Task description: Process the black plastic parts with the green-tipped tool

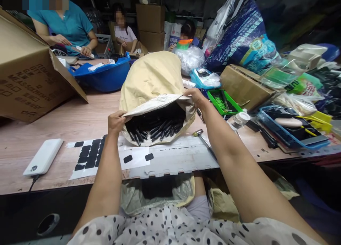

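A large tan sack (154, 74) lies on the table with its mouth facing me. Inside the opening are many slim black pen-like pieces (162, 129), loosely heaped. My left hand (116, 122) is closed on the left edge of the sack's mouth. On the other side, my right hand (195, 96) grips the upper right edge of the rim, so the mouth is held apart. Below the sack lie a sheet of black stickers (90, 153), partly behind my left forearm, and a white paper (137, 158) with two black stickers.
A white power bank (44, 156) with a cable lies at left, near a cardboard box (34, 67). A hammer (204, 142), a green tray (223, 102) and a blue basket (290, 127) are at right. A blue basin (102, 76) stands behind; several people sit across.
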`<state>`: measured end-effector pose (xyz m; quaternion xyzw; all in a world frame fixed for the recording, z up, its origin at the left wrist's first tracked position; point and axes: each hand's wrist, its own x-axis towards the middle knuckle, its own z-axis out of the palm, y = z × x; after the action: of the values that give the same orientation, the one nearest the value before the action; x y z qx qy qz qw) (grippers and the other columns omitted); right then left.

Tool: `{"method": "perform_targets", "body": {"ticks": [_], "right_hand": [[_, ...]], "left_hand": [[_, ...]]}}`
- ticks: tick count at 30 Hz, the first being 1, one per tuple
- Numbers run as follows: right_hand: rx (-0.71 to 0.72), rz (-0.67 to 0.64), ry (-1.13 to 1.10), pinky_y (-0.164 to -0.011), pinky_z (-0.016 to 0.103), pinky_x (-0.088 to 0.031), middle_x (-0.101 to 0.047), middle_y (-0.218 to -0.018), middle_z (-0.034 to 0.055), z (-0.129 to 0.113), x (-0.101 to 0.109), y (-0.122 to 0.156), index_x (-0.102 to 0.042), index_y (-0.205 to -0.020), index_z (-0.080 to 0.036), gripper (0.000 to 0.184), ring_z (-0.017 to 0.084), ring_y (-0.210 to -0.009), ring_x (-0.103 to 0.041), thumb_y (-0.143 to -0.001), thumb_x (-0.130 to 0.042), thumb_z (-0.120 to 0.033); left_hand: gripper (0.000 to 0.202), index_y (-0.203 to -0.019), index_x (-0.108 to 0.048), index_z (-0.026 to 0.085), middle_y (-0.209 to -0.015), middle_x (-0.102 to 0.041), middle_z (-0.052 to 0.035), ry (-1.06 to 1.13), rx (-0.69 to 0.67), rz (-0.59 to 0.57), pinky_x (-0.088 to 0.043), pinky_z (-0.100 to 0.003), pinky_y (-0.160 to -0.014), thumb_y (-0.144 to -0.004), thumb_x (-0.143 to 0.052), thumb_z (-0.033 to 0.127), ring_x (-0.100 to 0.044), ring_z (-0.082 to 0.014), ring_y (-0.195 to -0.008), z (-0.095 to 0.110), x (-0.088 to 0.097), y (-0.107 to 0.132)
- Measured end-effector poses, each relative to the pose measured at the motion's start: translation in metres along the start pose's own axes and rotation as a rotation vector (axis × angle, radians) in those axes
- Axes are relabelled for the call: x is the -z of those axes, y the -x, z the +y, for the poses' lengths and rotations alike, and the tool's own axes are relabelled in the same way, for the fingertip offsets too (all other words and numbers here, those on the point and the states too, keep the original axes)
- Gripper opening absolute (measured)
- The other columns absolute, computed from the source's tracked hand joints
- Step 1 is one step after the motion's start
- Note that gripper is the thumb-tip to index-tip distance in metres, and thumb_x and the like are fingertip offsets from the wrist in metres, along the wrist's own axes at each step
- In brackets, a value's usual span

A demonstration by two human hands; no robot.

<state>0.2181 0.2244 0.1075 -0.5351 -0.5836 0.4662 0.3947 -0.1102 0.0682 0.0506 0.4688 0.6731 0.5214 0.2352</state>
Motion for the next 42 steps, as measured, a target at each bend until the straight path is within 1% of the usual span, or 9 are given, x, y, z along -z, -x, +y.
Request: {"method": "perform_targets", "body": {"ticks": [6, 11, 14, 18, 21, 24, 31, 37, 42], "right_hand": [[0.040, -0.082, -0.049, -0.063, 0.028, -0.041, -0.053, -0.059, -0.0054, 0.010, 0.012, 0.000, -0.053, -0.060, -0.020, 0.024, 0.012, -0.061, -0.047, -0.051, -0.074, -0.027], [0.252, 0.252, 0.629, -0.077, 0.034, -0.041, -0.065, -0.086, 0.0063, 0.015, -0.006, 0.008, -0.067, -0.079, -0.019, 0.014, 0.024, -0.088, -0.055, -0.077, -0.066, -0.032], [0.454, 0.432, 0.973, -0.083, 0.038, -0.037, -0.066, -0.107, 0.0143, 0.018, -0.019, 0.016, -0.069, -0.101, -0.018, 0.023, 0.029, -0.103, -0.052, -0.090, -0.050, -0.024], [0.607, 0.345, 1.179, -0.081, 0.038, -0.035, -0.065, -0.099, 0.0170, 0.031, -0.022, 0.026, -0.068, -0.099, -0.016, 0.032, 0.030, -0.096, -0.051, -0.094, -0.037, -0.018], [0.663, 0.294, 1.193, -0.085, 0.039, -0.036, -0.067, -0.104, 0.0173, 0.047, -0.016, 0.040, -0.068, -0.108, -0.016, 0.034, 0.030, -0.098, -0.052, -0.098, -0.037, -0.027], [0.707, 0.291, 1.152, -0.094, 0.044, -0.037, -0.062, -0.126, 0.0189, 0.063, -0.011, 0.056, -0.063, -0.129, -0.016, 0.042, 0.033, -0.112, -0.050, -0.098, -0.044, -0.036], [0.523, 0.254, 0.934, -0.092, 0.042, -0.044, -0.065, -0.115, 0.0151, 0.098, 0.017, 0.051, -0.066, -0.132, -0.022, 0.044, 0.029, -0.102, -0.056, -0.094, -0.044, -0.025], [0.413, 0.230, 0.768, -0.084, 0.038, -0.050, -0.072, -0.094, 0.0101, 0.117, 0.039, 0.044, -0.075, -0.109, -0.020, 0.042, 0.026, -0.090, -0.061, -0.086, -0.040, -0.017], [0.497, 0.463, 0.842, -0.088, 0.044, -0.050, -0.069, -0.104, 0.0135, 0.107, 0.030, 0.060, -0.071, -0.122, -0.018, 0.048, 0.029, -0.097, -0.060, -0.082, -0.045, -0.018]], "left_hand": [[0.023, -0.052, -0.055, 0.019, -0.049, -0.050, 0.0029, 0.317, 0.198, -0.139, -0.032, -0.023, -0.045, -0.050, -0.073, 0.034, -0.041, -0.0101, -0.046, 0.012, 0.004, -0.030], [0.018, -0.056, -0.057, 0.018, -0.055, -0.055, 0.0007, 0.349, 0.321, -0.159, -0.039, -0.026, -0.051, -0.050, -0.069, 0.030, -0.049, -0.0141, -0.053, 0.008, -0.004, -0.044], [0.023, -0.058, -0.057, 0.020, -0.057, -0.054, 0.0017, 0.189, 0.300, 0.014, -0.042, -0.027, -0.056, -0.052, -0.074, 0.033, -0.051, -0.0154, -0.059, 0.003, -0.005, -0.039], [0.030, -0.061, -0.057, 0.021, -0.064, -0.057, 0.0009, -0.165, 0.253, 0.378, -0.047, -0.029, -0.066, -0.060, -0.077, 0.043, -0.054, -0.0191, -0.072, -0.006, -0.001, -0.007], [0.022, -0.069, -0.061, 0.022, -0.066, -0.058, 0.0018, -0.152, 0.304, 0.403, -0.049, -0.029, -0.069, -0.071, -0.069, 0.042, -0.056, -0.0185, -0.073, -0.015, -0.003, 0.023], [0.011, -0.078, -0.064, 0.022, -0.064, -0.056, 0.0030, 0.163, 0.395, 0.371, -0.051, -0.028, -0.063, -0.074, -0.061, 0.031, -0.058, -0.0167, -0.066, -0.024, -0.008, 0.034], [0.020, -0.070, -0.058, 0.022, -0.062, -0.059, -0.0006, 0.663, 0.428, 0.317, -0.060, -0.037, -0.070, -0.053, -0.056, 0.013, -0.065, -0.0216, -0.069, -0.035, 0.001, 0.002], [0.011, -0.063, -0.053, 0.021, -0.058, -0.050, 0.0031, 0.522, 0.232, 0.154, -0.051, -0.028, -0.061, -0.054, -0.058, 0.022, -0.054, -0.0153, -0.059, -0.034, 0.009, 0.001], [0.041, -0.100, -0.061, 0.022, -0.096, -0.063, -0.0045, 0.077, 0.017, 0.290, -0.050, -0.044, -0.092, -0.060, -0.069, 0.027, -0.061, -0.0278, -0.098, -0.025, 0.008, 0.023]]}}
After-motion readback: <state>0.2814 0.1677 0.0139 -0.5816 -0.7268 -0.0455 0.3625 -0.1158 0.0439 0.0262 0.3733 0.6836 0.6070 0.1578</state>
